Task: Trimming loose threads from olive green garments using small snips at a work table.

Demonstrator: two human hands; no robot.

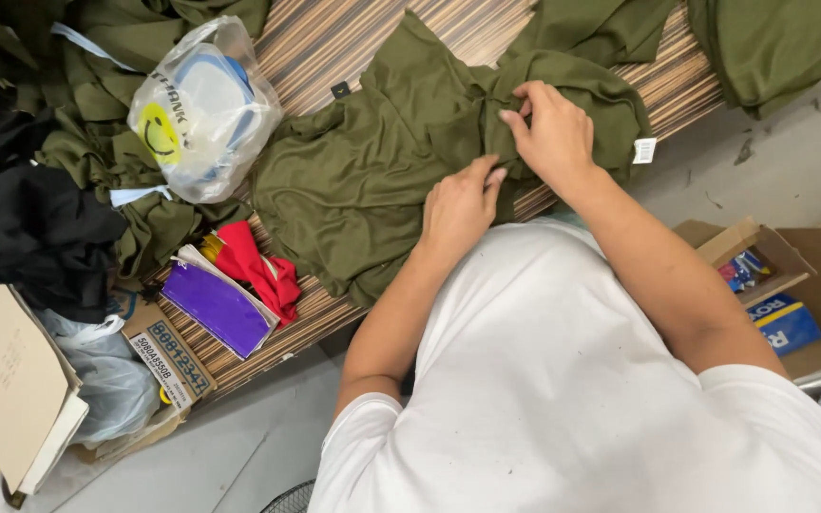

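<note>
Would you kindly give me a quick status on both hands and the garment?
Left hand and right hand both pinching the olive garment, bunched on the striped table. White tag at its edge. Plastic bag lies alongside, not blocking.

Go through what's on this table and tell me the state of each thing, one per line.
Olive green fabric garment: spread out, crumpled, pinched by both hands.
Left hand: gripping the fabric.
Right hand: gripping the fabric.
Clear plastic bag: tied shut, full.
Purple flat pouch: lying flat.
</note>
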